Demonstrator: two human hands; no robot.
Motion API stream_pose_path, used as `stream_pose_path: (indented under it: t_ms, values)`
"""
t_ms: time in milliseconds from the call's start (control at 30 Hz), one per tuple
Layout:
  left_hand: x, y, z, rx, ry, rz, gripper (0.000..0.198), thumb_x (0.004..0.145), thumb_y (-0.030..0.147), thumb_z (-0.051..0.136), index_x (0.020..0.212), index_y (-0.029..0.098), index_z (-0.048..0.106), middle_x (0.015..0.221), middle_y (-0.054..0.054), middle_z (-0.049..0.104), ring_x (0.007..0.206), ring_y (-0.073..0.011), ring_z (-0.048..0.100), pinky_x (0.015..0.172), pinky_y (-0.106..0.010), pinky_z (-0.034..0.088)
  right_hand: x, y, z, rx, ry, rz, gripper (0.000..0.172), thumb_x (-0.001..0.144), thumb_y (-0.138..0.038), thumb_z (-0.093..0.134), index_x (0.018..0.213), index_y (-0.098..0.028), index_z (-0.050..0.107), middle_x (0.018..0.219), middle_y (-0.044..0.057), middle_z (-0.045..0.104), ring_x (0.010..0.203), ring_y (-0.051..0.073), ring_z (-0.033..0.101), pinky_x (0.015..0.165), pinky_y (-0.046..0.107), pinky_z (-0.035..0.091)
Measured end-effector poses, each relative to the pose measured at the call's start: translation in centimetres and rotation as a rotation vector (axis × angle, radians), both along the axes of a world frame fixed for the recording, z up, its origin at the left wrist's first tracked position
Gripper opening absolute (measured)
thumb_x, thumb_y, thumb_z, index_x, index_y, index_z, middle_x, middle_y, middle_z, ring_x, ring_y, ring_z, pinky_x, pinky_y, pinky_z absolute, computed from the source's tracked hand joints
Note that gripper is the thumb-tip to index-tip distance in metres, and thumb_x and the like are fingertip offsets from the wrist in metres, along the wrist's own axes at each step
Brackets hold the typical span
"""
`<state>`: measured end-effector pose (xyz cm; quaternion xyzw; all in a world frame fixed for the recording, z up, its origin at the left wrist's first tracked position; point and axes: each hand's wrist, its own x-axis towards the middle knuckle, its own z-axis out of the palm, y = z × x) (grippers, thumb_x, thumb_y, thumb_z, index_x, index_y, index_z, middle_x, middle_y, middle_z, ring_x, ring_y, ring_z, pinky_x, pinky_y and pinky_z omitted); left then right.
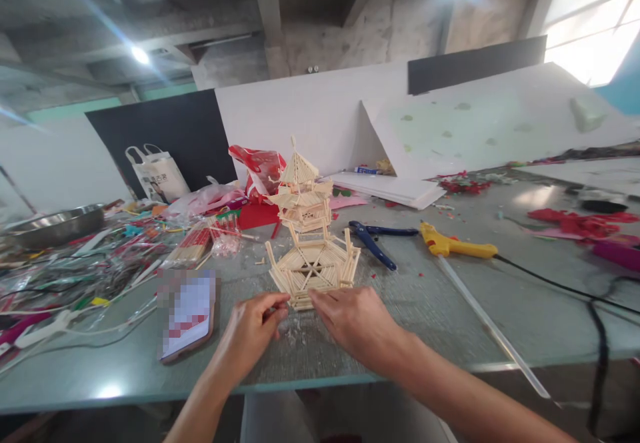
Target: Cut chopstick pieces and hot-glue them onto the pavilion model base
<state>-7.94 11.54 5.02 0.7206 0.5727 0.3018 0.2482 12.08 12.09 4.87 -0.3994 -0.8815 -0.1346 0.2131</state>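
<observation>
Framework of pale wooden sticks (327, 278), low and many-sided with short uprights around its rim, sits near the front edge of the grey-green tabletop (425, 323), presumably so both hands reach it easily. The left hand (255, 316), fingers curled in, is at its near left corner; the right hand (357, 316) lays nearly straight fingers along the near edge, probably to steady it. Whether either pinches a stick, I cannot tell. A pale stick tower with a pointed roof (300, 173) rises just behind; contact between the two is unclear. Blue-handled pliers (380, 253) and a yellow glue gun (463, 248) lie to the right, seemingly within reach. A phone with a lit, partly blurred screen (193, 320) lies left, perhaps for viewing.
</observation>
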Motion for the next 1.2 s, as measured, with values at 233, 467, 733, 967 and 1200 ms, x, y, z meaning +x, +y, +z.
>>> stream_pose_path:
  t_ms: [233, 467, 733, 967, 1200]
  values:
    - [0.3, 0.3, -0.6, -0.017, -0.053, 0.024, 0.032, 0.078, 0.033, 0.049, 0.102, 0.019, 0.065, 0.056, 0.002, 0.065, 0.049, -0.0130, 0.059, 0.047, -0.021, 0.043, -1.7, 0.1, 0.0, -0.032, -0.055, -0.063, 0.018, 0.076, -0.010, 0.053, 0.092, -0.016, 0.060, 0.070, 0.003, 0.067, 0.057, 0.016, 0.059, 0.046, 0.026, 0.027]
    - [0.6, 0.1, -0.5, -0.012, -0.045, 0.033, 0.029, 0.079, 0.033, 0.049, 0.098, 0.018, 0.066, 0.058, 0.001, 0.066, 0.052, -0.0143, 0.061, 0.047, -0.022, 0.043, -1.7, 0.3, -0.2, -0.041, -0.041, -0.056, 0.016, 0.074, -0.009, 0.053, 0.087, -0.016, 0.059, 0.071, 0.003, 0.066, 0.059, 0.017, 0.060, 0.046, 0.027, 0.030]
    - [0.4, 0.6, -1.0, -0.003, -0.086, 0.011, 0.027, 0.080, 0.033, 0.050, 0.095, 0.019, 0.066, 0.064, 0.001, 0.068, 0.052, -0.0127, 0.059, 0.047, -0.021, 0.042, -1.7, 0.7, -0.4, -0.028, -0.029, -0.041, 0.016, 0.073, -0.007, 0.052, 0.083, -0.016, 0.060, 0.072, 0.005, 0.066, 0.062, 0.018, 0.058, 0.053, 0.027, 0.038]
    - [0.4, 0.6, -1.3, -0.015, -0.126, 0.005, 0.025, 0.079, 0.033, 0.050, 0.093, 0.019, 0.066, 0.076, -0.001, 0.071, 0.052, -0.0120, 0.061, 0.046, -0.021, 0.043, -1.7, 0.7, -0.5, -0.044, -0.006, -0.036, 0.020, 0.076, -0.006, 0.051, 0.089, -0.017, 0.061, 0.067, 0.003, 0.066, 0.055, 0.013, 0.057, 0.050, 0.023, 0.036]
    - [0.5, 0.4, -1.2, 0.001, -0.105, 0.023, 0.024, 0.079, 0.032, 0.050, 0.093, 0.020, 0.065, 0.079, 0.000, 0.071, 0.052, -0.0114, 0.062, 0.048, -0.021, 0.044, -1.6, 0.8, -0.3, -0.051, 0.023, -0.013, 0.023, 0.078, -0.006, 0.050, 0.095, -0.018, 0.060, 0.064, 0.001, 0.066, 0.052, 0.012, 0.057, 0.047, 0.023, 0.035]
